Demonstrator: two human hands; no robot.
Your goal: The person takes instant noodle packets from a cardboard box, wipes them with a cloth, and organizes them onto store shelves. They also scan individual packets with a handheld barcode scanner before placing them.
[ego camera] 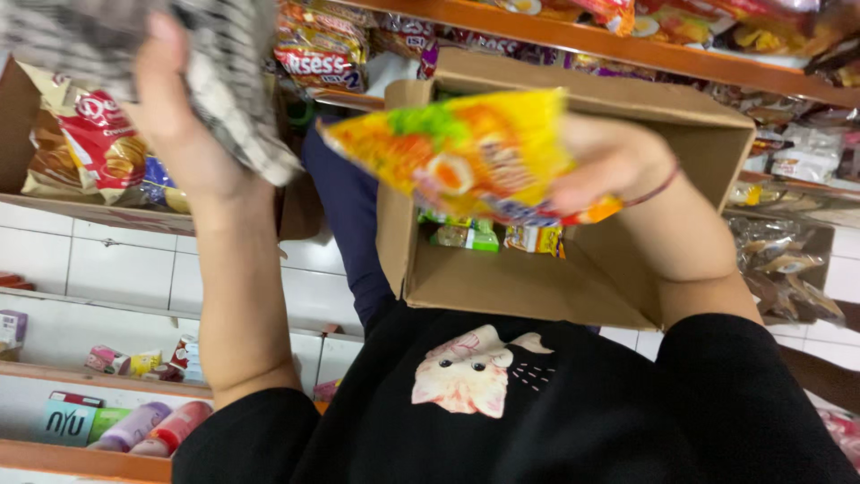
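Observation:
My right hand (614, 159), with a thin bracelet at the wrist, grips a yellow and orange noodle packet (457, 152) by its end, just above an open cardboard box (537, 282) resting against my lap. Several small packets (488, 236) lie at the box's far inner end. My left hand (170, 103) is raised at the upper left and closed on a grey and white patterned packet (228, 85), which is partly cut off by the frame's top edge. My black shirt with a pale cat print (470, 372) fills the bottom.
Orange-edged shelves (627, 49) full of snack packets run across the top and right. A red and white snack bag (94, 143) stands in a carton at the left. Lower left shelves hold tubes (134, 426) and small packets above a white tiled floor (116, 269).

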